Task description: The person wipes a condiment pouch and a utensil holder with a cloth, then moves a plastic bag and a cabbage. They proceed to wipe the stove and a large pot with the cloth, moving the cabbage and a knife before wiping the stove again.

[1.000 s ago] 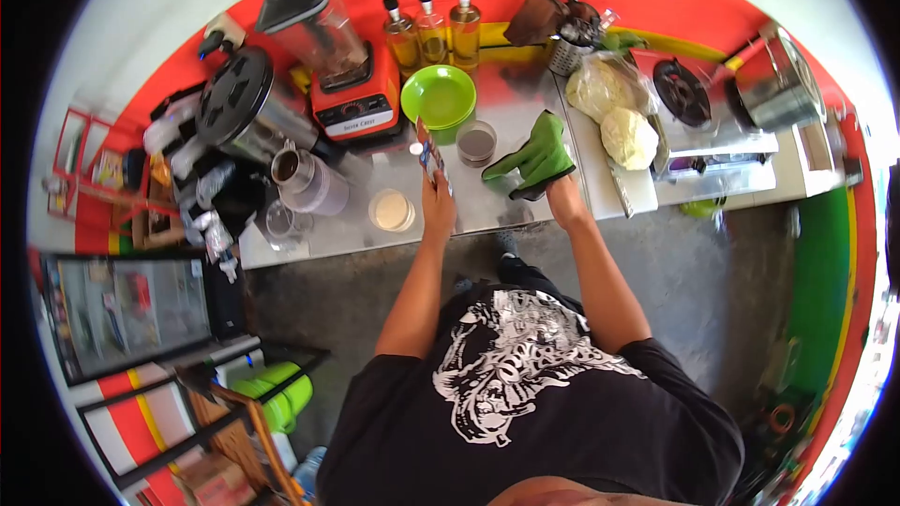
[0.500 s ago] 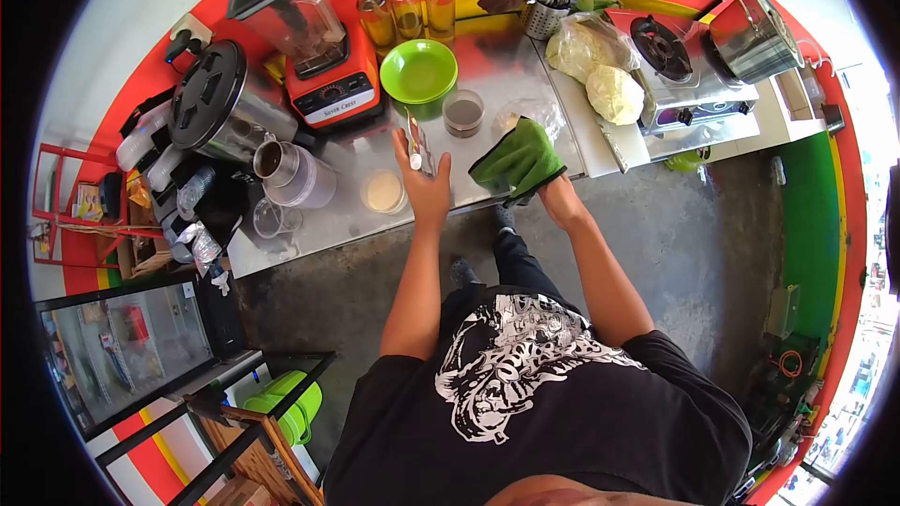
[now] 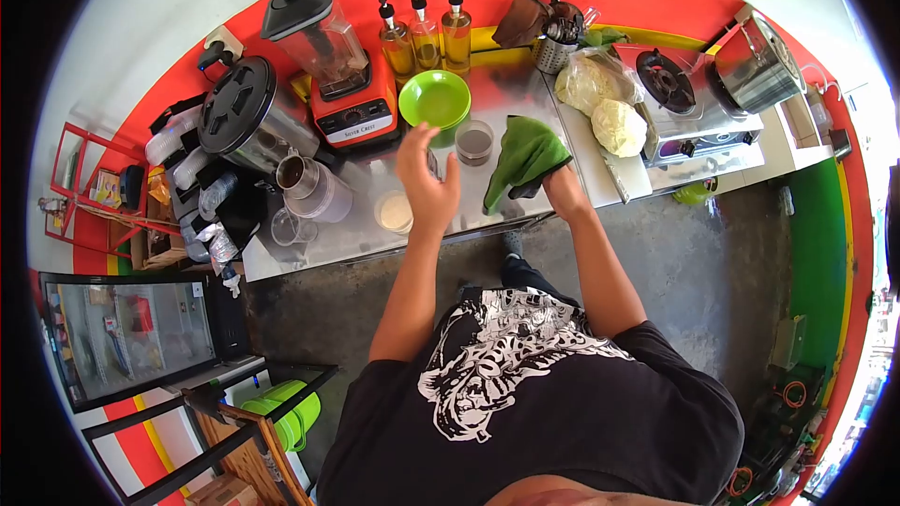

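In the head view, my right hand point(image 3: 565, 192) grips a green cloth point(image 3: 527, 164) with a dark edge, which hangs over the front part of the steel counter point(image 3: 352, 242). My left hand point(image 3: 428, 189) is raised above the counter, fingers curved around a thin item point(image 3: 432, 165), mostly hidden behind the fingers. A clear container with grey contents point(image 3: 474, 142) stands between the two hands. Just left of my left hand is a small tub of pale contents point(image 3: 394, 213). Beyond that hand sits a green bowl point(image 3: 435, 98).
An orange blender point(image 3: 352, 117), several oil bottles point(image 3: 427, 42) and a large lidded pot point(image 3: 239, 108) line the back left. Cabbage point(image 3: 619, 128) and a knife point(image 3: 616, 183) lie on a white board right of the cloth, near a gas stove point(image 3: 698, 122).
The cloth in my right hand has changed its fold and hangs more to the left. My left hand has turned, hiding more of the printed item it holds. The camera view has shifted.
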A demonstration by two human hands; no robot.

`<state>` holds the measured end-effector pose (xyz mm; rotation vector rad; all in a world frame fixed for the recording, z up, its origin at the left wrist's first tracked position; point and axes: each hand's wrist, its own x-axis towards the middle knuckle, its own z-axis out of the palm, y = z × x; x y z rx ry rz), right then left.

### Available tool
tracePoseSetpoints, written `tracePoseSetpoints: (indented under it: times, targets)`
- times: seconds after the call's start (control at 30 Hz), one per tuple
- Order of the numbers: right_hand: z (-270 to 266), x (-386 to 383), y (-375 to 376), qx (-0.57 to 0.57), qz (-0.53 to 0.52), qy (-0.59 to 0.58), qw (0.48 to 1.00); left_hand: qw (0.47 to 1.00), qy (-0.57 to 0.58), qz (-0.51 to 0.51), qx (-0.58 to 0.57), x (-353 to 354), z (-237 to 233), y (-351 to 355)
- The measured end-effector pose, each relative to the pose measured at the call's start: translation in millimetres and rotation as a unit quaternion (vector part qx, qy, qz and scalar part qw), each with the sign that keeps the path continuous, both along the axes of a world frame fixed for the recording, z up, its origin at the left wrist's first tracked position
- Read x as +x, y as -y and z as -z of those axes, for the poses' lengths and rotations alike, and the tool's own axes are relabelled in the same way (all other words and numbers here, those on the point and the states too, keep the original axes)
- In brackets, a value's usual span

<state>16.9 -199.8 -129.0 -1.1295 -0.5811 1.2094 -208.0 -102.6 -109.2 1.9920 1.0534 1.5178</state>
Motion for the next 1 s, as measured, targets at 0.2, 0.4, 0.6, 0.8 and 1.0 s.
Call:
tracePoseSetpoints:
  times: [0.2,0.4,0.6,0.8,1.0]
  targets:
    - [-5,-5,-16,-0.100,-0.038,0.154,0.982,0.983,-0.043,0.159,-0.083,47,20,23]
    - [15,-3,-13,-0.099,-0.062,0.161,0.980,0.944,-0.034,0.254,-0.210,63,51,20]
    - [-20,50,-9,-0.016,0.021,0.161,0.987,0.917,0.006,0.305,-0.257,104,21,-14]
    - [-32,118,-13,0.129,0.076,0.074,0.986,0.894,0.029,0.346,-0.284,169,1,-66]
    - [-15,162,-16,0.150,0.146,-0.062,0.976,0.910,0.007,0.318,-0.266,250,30,-132]
